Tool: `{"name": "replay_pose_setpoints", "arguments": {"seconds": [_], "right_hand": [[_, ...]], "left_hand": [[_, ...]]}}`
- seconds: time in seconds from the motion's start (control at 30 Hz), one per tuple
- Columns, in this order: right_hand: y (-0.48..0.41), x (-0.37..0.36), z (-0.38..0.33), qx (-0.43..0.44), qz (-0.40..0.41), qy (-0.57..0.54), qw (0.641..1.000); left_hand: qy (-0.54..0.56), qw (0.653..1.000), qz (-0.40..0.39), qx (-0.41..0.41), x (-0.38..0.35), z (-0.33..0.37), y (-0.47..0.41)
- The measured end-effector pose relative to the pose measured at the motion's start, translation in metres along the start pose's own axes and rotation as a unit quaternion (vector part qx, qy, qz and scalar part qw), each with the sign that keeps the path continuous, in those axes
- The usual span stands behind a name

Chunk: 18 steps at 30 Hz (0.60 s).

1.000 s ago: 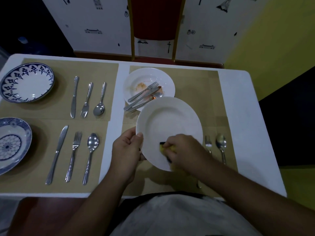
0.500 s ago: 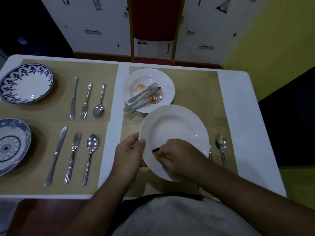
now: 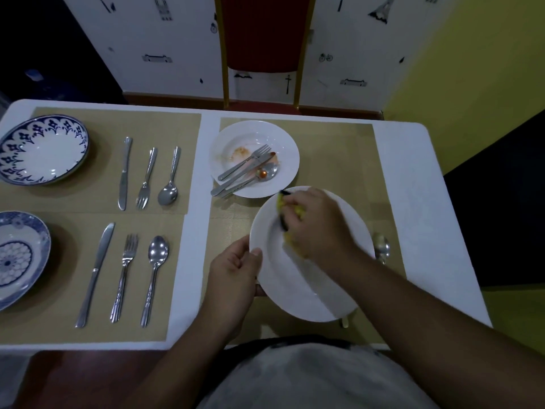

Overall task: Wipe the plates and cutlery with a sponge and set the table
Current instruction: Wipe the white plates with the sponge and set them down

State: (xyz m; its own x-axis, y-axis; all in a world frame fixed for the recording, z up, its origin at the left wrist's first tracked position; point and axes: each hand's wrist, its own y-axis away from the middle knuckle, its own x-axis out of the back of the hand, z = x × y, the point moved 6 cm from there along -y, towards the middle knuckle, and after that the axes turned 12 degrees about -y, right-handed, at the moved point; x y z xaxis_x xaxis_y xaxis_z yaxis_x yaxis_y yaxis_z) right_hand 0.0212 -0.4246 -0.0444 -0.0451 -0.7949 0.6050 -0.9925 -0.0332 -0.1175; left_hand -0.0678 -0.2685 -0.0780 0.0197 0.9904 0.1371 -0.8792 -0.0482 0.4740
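Observation:
A large white plate point(image 3: 295, 278) is held tilted above the near right placemat. My left hand point(image 3: 236, 273) grips its left rim, thumb on top. My right hand point(image 3: 318, 225) holds a yellow sponge point(image 3: 282, 203) with a dark side and presses it on the plate's upper half. Behind it a smaller white plate point(image 3: 283, 143) with orange food stains carries a dirty fork, knife and spoon point(image 3: 250, 169). A spoon point(image 3: 381, 248) lies right of the held plate, partly hidden.
On the left placemats lie two sets of knife, fork and spoon point(image 3: 147, 175) point(image 3: 126, 276), each beside a blue-patterned plate point(image 3: 41, 149) point(image 3: 17, 258). A red chair point(image 3: 262, 33) stands behind the white table point(image 3: 413, 187). A dark drop lies beyond the right edge.
My right hand has slid the sponge from the plate's near edge up to its far side. The plate has shifted slightly. My left hand keeps its grip on the rim.

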Motion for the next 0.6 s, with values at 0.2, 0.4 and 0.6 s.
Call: {"name": "replay_pose_setpoints", "arguments": {"seconds": [0.2,0.4,0.6], "right_hand": [[0.0,-0.007,-0.012,0.049,-0.041,-0.011,0.998],[0.015,-0.015,-0.023,0.091,-0.151,-0.054,0.983],[0.014,-0.019,-0.02,0.128,-0.162,-0.004,0.979]], "left_hand": [[-0.001,0.999,-0.037,-0.003,0.004,0.001,-0.004],[0.016,0.996,-0.088,0.0,0.008,0.003,-0.012],[0.021,0.996,-0.087,0.011,0.014,-0.005,-0.012]]}}
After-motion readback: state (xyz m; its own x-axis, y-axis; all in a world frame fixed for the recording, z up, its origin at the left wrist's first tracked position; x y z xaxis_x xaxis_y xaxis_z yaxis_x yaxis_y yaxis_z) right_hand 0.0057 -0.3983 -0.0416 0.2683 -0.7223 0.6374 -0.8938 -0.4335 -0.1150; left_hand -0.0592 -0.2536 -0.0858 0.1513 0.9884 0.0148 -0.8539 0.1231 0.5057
